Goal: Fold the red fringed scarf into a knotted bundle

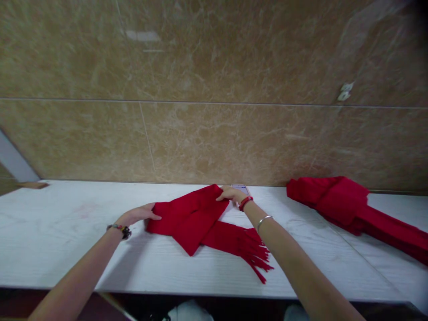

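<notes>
A red scarf (197, 218) lies folded over itself on the white table, with its fringed end spread to the lower right. My left hand (142, 214) grips the scarf's left edge, thumb on top and the other fingers out of sight beneath. At the upper right corner of the folded part, my right hand (231, 194) pinches the cloth between thumb and fingers. Just behind my right hand rests a phone (241, 188), partly covered by it.
More red cloth (341, 203), bundled with a long strip running right, lies on the white table (76, 249). A brown marbled tile wall (214, 133) rises along the table's back edge. A small wooden piece (32, 184) sits at the far left corner.
</notes>
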`<state>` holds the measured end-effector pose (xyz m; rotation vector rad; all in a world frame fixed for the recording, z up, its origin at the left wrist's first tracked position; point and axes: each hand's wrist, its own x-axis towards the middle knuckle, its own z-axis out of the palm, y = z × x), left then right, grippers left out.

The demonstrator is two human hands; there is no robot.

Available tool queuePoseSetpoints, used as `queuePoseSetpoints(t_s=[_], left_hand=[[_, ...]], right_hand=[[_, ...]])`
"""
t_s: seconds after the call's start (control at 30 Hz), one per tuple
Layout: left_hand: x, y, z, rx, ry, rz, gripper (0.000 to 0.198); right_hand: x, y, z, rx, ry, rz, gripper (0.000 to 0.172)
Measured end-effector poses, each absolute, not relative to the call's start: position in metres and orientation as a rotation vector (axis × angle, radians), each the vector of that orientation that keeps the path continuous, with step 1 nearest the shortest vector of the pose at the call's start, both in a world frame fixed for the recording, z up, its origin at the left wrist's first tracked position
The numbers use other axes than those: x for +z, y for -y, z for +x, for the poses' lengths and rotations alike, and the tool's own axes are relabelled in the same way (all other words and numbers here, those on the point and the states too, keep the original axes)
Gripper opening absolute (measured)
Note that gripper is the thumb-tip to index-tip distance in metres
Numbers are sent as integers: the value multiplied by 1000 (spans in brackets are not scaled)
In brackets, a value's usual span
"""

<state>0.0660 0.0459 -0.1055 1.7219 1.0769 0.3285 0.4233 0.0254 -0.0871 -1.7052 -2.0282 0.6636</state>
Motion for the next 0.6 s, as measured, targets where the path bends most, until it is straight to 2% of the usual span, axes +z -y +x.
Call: queuePoseSetpoints(t_s=[0.07,0.17,0.23,0.3,0.37,0.47,0.6], left_hand=[[-107,-43,69,309,-1106,1778,69],[-110,-36,79,440,-1306,2073,82],[-111,-27,91,580,-1370,2391,76],[-112,-13,104,583,-1224,2655,59],[-116,2,116,406,-1004,2759,46],[-124,19,128,195,-922,2777,39],[-129,28,131,198,-962,2800,37]], right_hand=[[-91,-25,431,661,2081,-1701,35],[-96,-21,433,558,2116,-1727,58],[-100,-13,424,443,2098,-1743,68],[-107,0,410,281,2112,-1662,66],[-119,17,395,156,2241,-1465,57],[-136,45,381,214,2552,-1236,50],[-141,75,385,160,2530,-1260,50]])
